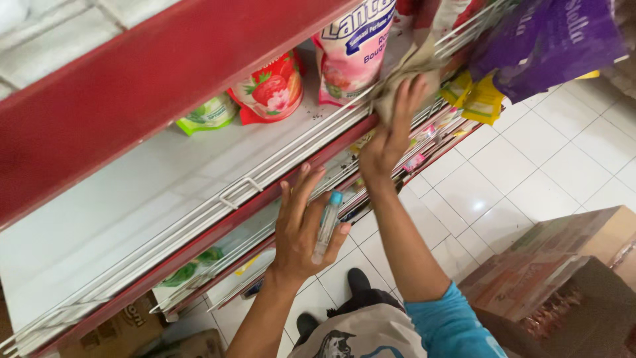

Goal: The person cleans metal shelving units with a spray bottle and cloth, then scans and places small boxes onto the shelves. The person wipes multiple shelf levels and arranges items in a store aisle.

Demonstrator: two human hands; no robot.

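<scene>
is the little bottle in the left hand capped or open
Capped: the small clear bottle in the left hand has its blue cap on its upper end.

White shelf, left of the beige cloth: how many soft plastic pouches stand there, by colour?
Green soft plastic pouch: 1
Red soft plastic pouch with strawberry picture: 1
Pink soft plastic pouch: 1
Total: 3

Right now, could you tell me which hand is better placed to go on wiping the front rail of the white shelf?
The right hand, probably: it already presses the beige cloth against the wire rail beside the pink pouch. The left hand is lower, its fingers occupied with a small blue-capped tube.
</scene>
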